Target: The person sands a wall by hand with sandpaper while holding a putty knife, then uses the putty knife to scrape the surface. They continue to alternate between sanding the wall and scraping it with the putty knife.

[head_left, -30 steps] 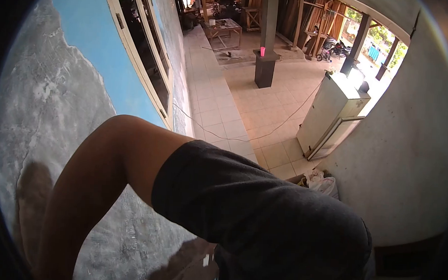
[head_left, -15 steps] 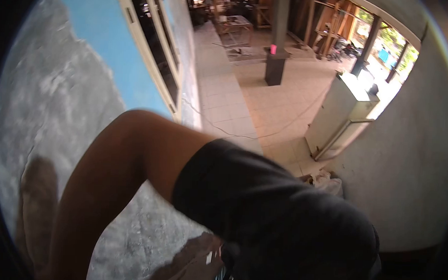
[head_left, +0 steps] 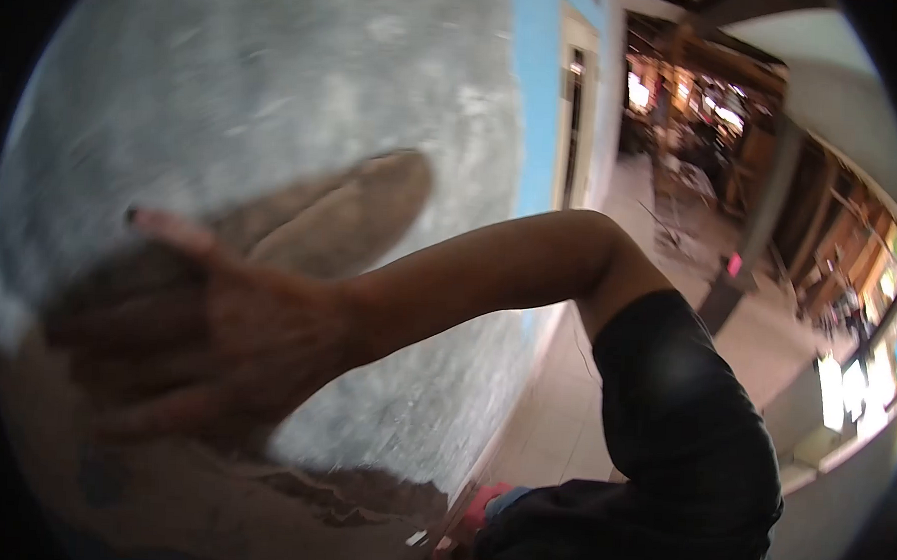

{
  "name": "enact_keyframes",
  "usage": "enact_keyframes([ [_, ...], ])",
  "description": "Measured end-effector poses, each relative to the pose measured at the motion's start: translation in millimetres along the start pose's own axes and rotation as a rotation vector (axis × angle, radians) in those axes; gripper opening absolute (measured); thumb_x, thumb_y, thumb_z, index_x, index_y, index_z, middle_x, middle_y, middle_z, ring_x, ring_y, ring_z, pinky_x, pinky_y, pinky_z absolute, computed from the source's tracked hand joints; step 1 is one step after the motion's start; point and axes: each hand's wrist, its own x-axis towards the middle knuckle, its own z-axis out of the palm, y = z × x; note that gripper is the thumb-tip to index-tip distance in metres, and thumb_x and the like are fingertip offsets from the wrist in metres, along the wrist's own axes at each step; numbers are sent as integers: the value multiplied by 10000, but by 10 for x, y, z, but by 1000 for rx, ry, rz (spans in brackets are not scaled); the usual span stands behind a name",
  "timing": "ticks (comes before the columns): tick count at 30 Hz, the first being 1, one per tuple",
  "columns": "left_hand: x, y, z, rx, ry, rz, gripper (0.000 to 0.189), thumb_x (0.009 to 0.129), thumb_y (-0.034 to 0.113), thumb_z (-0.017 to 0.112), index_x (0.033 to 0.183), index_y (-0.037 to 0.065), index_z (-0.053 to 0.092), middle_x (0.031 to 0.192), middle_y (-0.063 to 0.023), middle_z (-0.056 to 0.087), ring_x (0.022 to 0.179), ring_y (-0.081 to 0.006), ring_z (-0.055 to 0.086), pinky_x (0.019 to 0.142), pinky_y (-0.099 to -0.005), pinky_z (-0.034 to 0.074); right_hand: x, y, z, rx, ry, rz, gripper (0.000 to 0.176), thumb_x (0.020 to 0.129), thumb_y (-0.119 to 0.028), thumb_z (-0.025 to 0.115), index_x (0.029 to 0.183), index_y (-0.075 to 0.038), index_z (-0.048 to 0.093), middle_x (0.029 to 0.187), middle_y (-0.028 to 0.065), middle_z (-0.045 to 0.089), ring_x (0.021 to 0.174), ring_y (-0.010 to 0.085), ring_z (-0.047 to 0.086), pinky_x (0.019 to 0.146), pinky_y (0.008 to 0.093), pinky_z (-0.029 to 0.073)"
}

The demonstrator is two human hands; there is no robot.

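My right hand [head_left: 261, 342] reaches to the left against a grey, rough-plastered wall [head_left: 378, 67]. Its back faces me and the fingers are stretched and spread, dark and blurred at their ends. I make out no tool in it. A brown, rounded shape [head_left: 361, 211] beside the forearm looks like the arm's shadow on the wall. Below the hand, the wall's lower part [head_left: 357, 536] is dark brown with an uneven upper edge. The elbow is bent, with a black sleeve [head_left: 688, 401] over the upper arm. My left hand is out of view.
A blue painted strip [head_left: 537, 94] and a pale-framed window or door [head_left: 574, 115] follow along the wall. Tiled floor [head_left: 553, 415] stretches back past a pillar [head_left: 762, 209] bearing something pink [head_left: 734, 265]. A pale cabinet-like thing [head_left: 813, 421] stands at right.
The view has swung left toward the wall. My right hand, previously outside the frame, now shows, and the elbow appears farther right. The window and room have shifted right.
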Motion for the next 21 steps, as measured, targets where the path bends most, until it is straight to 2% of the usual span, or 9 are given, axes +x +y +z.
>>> enact_keyframes([
  [1,24,90,126,131,186,12,145,926,137,605,937,13,680,690,-32,614,557,-117,489,513,-296,417,41,41,29,-3,-3,-7,458,855,-550,528,1209,-262,569,1351,20,527,1342,212,387,1018,748,101],
  [4,48,93,342,-171,224,-359,134,910,118,615,872,-4,656,683,-15,598,561,-82,441,498,-276,383,315,72,74,-74,-63,-27,478,849,-552,536,1216,-249,576,1381,15,496,1364,184,347,1040,734,105],
  [6,92,137,394,-167,209,-352,133,915,106,601,895,-14,655,675,-14,586,542,-75,444,490,-272,380,459,56,-55,-2,-133,9,510,845,-550,535,1256,-248,561,1418,5,460,1382,178,312,1047,735,94],
  [8,17,110,434,-204,228,-371,136,918,97,592,923,-23,655,661,-11,575,521,-69,446,483,-262,376,392,31,-204,-94,-321,50,580,863,-618,471,1316,-262,544,1436,-6,454,1354,195,374,1047,718,11],
  [10,-94,-45,475,-271,259,-411,146,921,92,588,957,-32,655,641,-7,563,497,-65,447,476,-245,371,153,-12,-223,-228,-370,71,656,854,-699,396,1328,-268,538,1445,4,442,1368,223,351,1052,703,-56],
  [11,-118,-2,446,-475,279,-512,165,922,86,584,1000,-44,650,616,-2,550,476,-56,449,476,-221,367,176,-7,-206,-257,-379,60,673,847,-715,383,1331,-272,535,1448,11,437,1373,231,342,1059,687,-75],
  [14,-91,-8,508,-513,421,-468,162,918,89,595,992,-43,651,617,-4,554,476,-51,443,471,-211,355,339,49,-150,-341,-389,29,713,832,-747,362,1341,-276,526,1457,33,424,1384,249,322,1080,638,-123],
  [18,10,94,436,-424,346,-364,155,912,87,610,984,-43,652,657,4,549,535,-56,448,500,-218,360,383,26,-179,-380,-378,35,736,829,-749,368,1352,-252,517,1458,59,418,1387,262,315,1102,593,-138],
  [21,-102,91,355,-500,400,-456,155,909,91,621,994,-32,660,673,10,555,574,-57,449,519,-229,363,191,67,-231,-383,-360,22,743,836,-742,366,1357,-233,513,1451,68,424,1385,273,315,1104,588,-138],
])
